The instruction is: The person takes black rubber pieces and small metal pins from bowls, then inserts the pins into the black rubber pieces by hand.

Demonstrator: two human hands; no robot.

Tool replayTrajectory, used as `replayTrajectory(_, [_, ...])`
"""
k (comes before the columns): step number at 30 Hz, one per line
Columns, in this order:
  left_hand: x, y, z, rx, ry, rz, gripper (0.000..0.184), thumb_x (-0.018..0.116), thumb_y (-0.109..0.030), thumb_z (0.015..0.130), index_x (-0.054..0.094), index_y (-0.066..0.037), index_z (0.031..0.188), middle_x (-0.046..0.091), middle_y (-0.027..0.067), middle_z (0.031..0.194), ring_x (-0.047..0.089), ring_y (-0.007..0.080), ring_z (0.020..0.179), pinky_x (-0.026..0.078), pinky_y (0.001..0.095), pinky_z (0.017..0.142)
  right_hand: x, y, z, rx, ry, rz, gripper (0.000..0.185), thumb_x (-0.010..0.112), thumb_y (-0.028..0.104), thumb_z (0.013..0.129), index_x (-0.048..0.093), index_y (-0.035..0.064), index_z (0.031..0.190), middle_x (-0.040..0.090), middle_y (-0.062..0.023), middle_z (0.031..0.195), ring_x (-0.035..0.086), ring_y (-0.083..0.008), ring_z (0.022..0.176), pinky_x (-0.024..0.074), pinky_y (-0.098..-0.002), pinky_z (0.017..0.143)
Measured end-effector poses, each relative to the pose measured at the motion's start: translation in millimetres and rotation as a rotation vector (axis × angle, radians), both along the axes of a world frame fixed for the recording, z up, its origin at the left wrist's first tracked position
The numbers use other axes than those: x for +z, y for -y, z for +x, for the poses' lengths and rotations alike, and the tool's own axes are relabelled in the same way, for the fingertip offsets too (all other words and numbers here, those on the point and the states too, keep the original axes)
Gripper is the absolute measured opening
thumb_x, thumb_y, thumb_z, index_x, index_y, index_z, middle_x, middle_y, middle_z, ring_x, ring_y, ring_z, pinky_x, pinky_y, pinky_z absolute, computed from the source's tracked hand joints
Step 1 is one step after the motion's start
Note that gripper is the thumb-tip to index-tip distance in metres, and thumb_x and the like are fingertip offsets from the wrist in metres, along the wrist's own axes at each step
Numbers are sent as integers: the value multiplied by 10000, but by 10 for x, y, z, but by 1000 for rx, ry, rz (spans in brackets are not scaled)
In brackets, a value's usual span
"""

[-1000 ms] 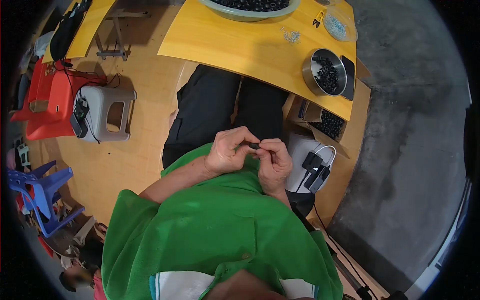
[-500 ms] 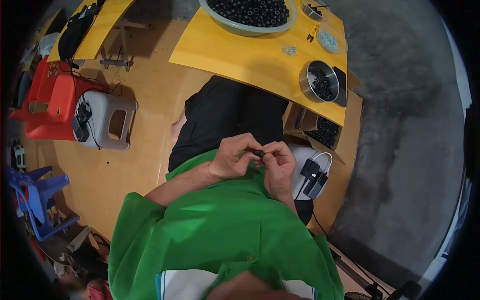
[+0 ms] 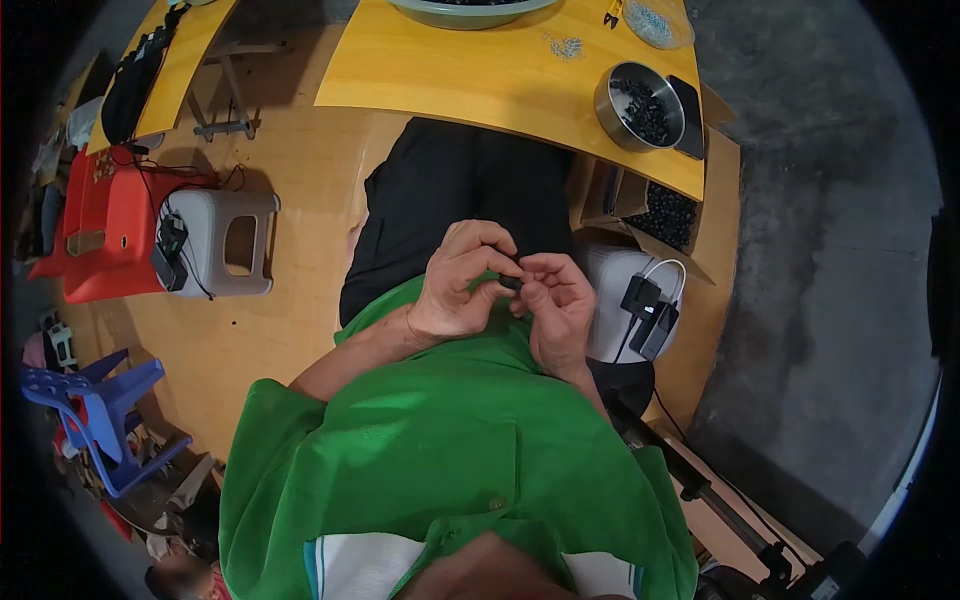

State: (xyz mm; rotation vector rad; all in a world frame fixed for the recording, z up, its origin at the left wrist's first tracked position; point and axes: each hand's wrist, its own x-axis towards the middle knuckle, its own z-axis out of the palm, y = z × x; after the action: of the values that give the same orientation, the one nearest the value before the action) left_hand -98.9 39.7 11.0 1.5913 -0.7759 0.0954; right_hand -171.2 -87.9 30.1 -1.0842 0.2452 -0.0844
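Observation:
My left hand [image 3: 462,285] pinches a small black piece [image 3: 510,283] between thumb and fingertips, above my lap. From the other side, my right hand [image 3: 558,308] closes thumb and index finger on the end of the same piece. Most of it is hidden by the fingers, so its exact kind cannot be made out. Nearest on the yellow table [image 3: 430,75] stands a metal bowl [image 3: 603,105] with small black parts [image 3: 648,112] in it.
A big basin [image 3: 470,15] and a clear dish of pale bits [image 3: 655,22] sit on the table, with loose small pieces [image 3: 565,47] between. Below is a carton of black parts [image 3: 665,215]. A stool [image 3: 608,265] with chargers [image 3: 645,305] stands at my right.
The view has shifted, so the table and bowl appear higher. Both hands stay together at the black piece, with the fingers slightly rearranged and the left hand's fingers a little more raised.

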Motion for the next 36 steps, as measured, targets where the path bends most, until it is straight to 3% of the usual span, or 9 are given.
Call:
replayTrajectory(2, [-24,-17,-4,-18,-24,-15,246,641,31,574,606,-57,802,571,84,857,560,254,825,431,331,716,37,-48,-12,-159,64,-177,149,652,32,811,588,-14,937,568,-22,767,527,-69,614,433,-191,552])
replayTrajectory(6, [-54,-35,-41,-48,-171,-121,224,624,71,646,606,-39,840,596,92,771,589,240,705,459,298,614,-13,-89,19,-195,228,-429,160,682,-16,764,599,-4,901,589,-52,774,557,-95,638,458,-204,579])
replayTrajectory(8, [-37,-42,-43,-33,-162,-140,210,623,73,663,604,-32,844,600,94,763,592,232,685,463,292,601,-16,-96,46,-229,366,-693,167,696,-15,742,607,-3,882,611,-92,774,588,-137,652,474,-217,587])
replayTrajectory(10, [-44,-79,-62,-28,-154,-159,196,623,74,679,603,-24,848,604,96,754,595,223,665,466,285,589,-7,-109,60,-229,393,-743,175,702,-9,736,606,-6,882,617,-103,772,595,-155,652,477,-223,582])
replayTrajectory(12, [-69,-111,-60,-48,-138,-147,139,656,-66,787,595,26,872,602,106,802,578,199,734,460,272,661,17,-110,93,-238,429,-800,184,708,-3,730,605,-10,883,624,-115,770,603,-172,653,481,-229,578])
replayTrajectory(18, [-59,-102,-74,-43,-230,-262,114,621,-35,819,575,38,894,592,105,811,567,183,739,462,272,675,18,-91,74,-265,429,-756,174,718,24,729,603,-9,856,620,-106,751,604,-169,644,477,-231,569])
replayTrajectory(31, [-5,-116,-72,-31,-140,-192,120,630,-52,811,581,30,885,602,110,818,577,200,746,467,282,672,45,-105,110,-281,527,-870,175,732,54,719,611,0,834,617,-98,719,601,-173,615,466,-235,523])
replayTrajectory(33, [16,-106,-55,20,-37,-157,203,638,66,660,613,-9,847,610,110,778,605,237,684,478,290,613,48,-96,114,-272,524,-881,178,734,52,715,612,-1,832,615,-100,716,600,-175,611,465,-236,520])
replayTrajectory(36, [30,-121,-46,29,11,-98,225,631,69,628,617,-17,836,612,104,759,600,262,678,475,311,611,87,-72,115,-241,530,-954,180,736,38,703,612,-4,827,610,-100,709,594,-173,599,463,-234,510])
